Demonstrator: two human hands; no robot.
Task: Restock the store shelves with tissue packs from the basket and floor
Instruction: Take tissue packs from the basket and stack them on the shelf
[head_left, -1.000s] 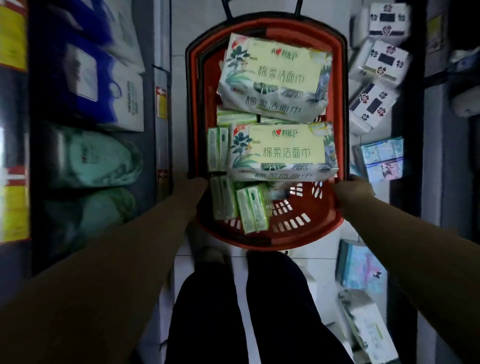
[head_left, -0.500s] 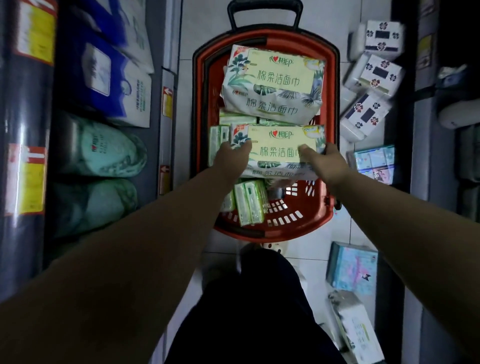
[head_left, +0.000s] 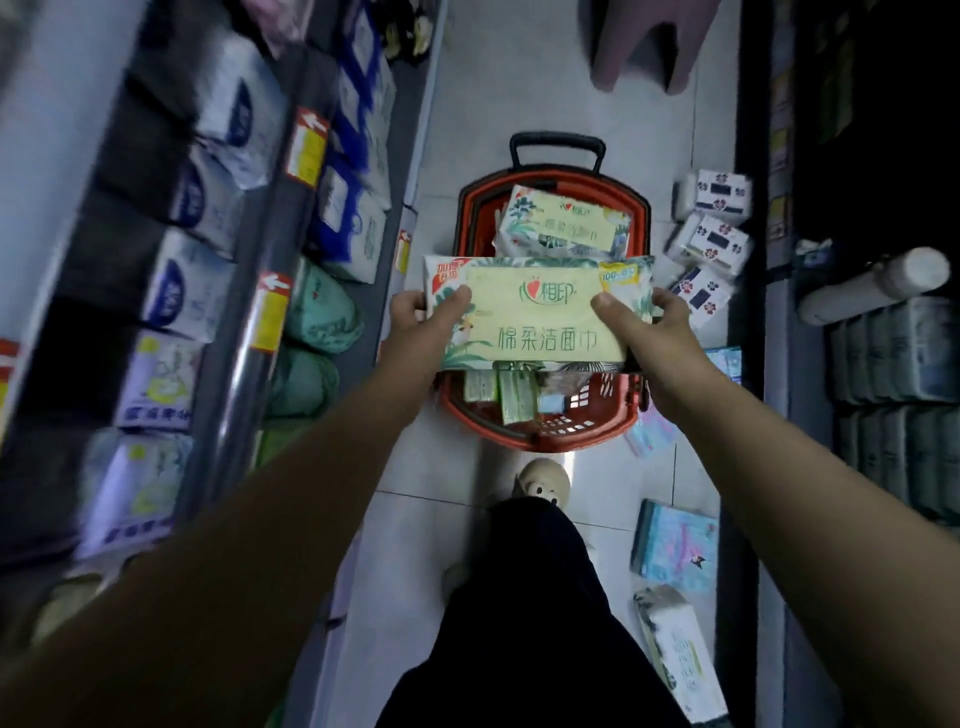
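Head view, pack: the big yellow-green tissue pack (head_left: 540, 317) sits mid-frame, held level over the red basket (head_left: 550, 441) and hiding part of it.
Head view, left grip: the left grip (head_left: 415, 322) pinches the pack's left end, thumb on top, fingers tucked beneath.
Head view, right grip: the right grip (head_left: 660, 332) clamps the right end the same way.
Head view, basket: a second matching pack (head_left: 566, 223) lies at the upper end, small green packs (head_left: 514, 397) at the lower end.
Head view, surroundings: floor packs (head_left: 717, 244) lie at the right of the frame; the shelves (head_left: 270, 291) run down the left.
Handling: it looks light and soft, and the film wrap is likely slippery. A wide hold on both ends seems safest, since squeezing the middle would probably crumple it.
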